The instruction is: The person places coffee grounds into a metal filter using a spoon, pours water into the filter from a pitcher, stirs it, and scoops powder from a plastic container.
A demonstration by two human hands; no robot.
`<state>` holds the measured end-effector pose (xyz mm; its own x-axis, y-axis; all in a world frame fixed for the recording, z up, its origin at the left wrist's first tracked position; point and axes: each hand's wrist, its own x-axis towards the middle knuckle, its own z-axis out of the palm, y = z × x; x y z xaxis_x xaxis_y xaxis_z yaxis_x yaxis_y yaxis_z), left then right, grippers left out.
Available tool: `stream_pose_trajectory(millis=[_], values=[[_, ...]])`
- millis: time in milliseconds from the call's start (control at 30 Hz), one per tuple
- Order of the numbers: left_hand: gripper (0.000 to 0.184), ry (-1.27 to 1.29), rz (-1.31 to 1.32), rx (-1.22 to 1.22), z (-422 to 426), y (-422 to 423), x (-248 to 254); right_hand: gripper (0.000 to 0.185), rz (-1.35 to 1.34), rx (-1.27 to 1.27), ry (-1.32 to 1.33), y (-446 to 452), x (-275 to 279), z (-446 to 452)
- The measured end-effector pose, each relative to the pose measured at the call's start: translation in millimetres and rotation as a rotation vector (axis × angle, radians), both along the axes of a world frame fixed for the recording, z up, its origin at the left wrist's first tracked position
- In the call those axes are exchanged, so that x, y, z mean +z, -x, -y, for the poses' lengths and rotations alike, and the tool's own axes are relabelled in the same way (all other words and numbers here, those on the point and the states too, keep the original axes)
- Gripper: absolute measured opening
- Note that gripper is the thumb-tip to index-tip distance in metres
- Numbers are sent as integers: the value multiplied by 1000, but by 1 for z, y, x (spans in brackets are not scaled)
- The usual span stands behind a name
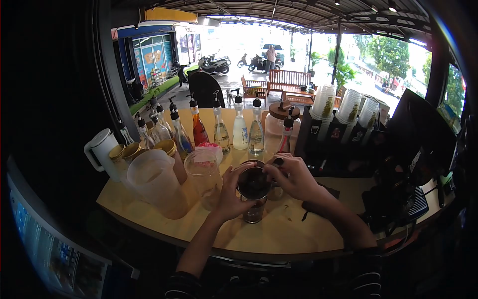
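A dark, round, open-topped vessel point(255, 183) with a thin rim is tilted toward me over the counter's middle. Around its left side curls my left hand point(230, 192), thumb low and fingers at the upper rim. At the vessel's right rim is my right hand point(297, 180), closed with fingers bent; a small dark round piece point(278, 161) shows by its knuckles, and what the fingers grip is hidden. Directly below the vessel stands a small clear glass point(253, 215) with dark contents; whether they touch I cannot tell. A clear plastic cup point(203, 174) stands left of my left hand.
Left on the counter point(234, 239) stand a frosted pitcher point(155, 182), a white jug point(103, 153) and gold-rimmed cups point(168, 146). Several pump bottles point(220, 130) line the back beside a brown-lidded jar point(282, 127). Stacked cups point(324, 102) and a dark monitor point(418, 134) stand right.
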<state>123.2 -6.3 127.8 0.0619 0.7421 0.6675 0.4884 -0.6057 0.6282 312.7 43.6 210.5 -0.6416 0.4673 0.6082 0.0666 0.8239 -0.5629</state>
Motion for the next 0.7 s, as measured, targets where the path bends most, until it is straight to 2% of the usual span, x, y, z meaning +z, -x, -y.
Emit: stream_pose_trajectory(millis=[100,167,200,267,433,500,633,700], values=[[82,-4,-9,5,0,1,0,15,-9,-21,126,2,3,2],[82,14,12,-13,0,2,1,19,82,59,-219,3,0,-6],[82,3,-22,-9,0,2,1,19,81,59,-218,2,5,-6],[82,-7,-55,-5,0,3,1,23,238,66,173,-1,22,-5],[84,85,-29,-42,3,1,8,19,353,107,80,2,43,-14],[84,65,-41,-27,3,1,6,20,499,96,97,3,50,-10],[86,44,-63,10,-1,5,-4,20,446,171,14,11,30,-9],[85,23,-53,17,-1,5,-6,29,135,170,72,14,19,-12]])
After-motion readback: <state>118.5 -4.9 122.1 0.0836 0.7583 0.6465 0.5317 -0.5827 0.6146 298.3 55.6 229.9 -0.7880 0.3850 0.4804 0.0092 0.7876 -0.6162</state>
